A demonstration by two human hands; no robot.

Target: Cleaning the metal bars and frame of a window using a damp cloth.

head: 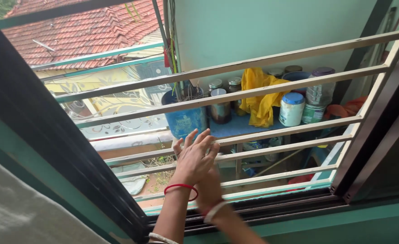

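Observation:
My left hand point(194, 157), with a red bangle on its wrist, is raised in front of a window grille of cream horizontal bars point(271, 91). Its fingers are spread, the fingertips at one of the lower bars point(290, 132), and it holds nothing. My right hand point(210, 192), with a pale bangle on its wrist, sits just below and behind the left one. It is blurred and mostly covered, so its fingers cannot be made out. Both forearms rise from the bottom edge over the dark window track point(271, 208).
Outside the bars a blue shelf point(235, 127) carries a blue bucket point(184, 118), several jars, a white tub with a blue lid point(292, 110) and a yellow cloth point(260, 97). The dark window frame point(50, 135) runs along the left. A red tiled roof point(86, 27) lies beyond.

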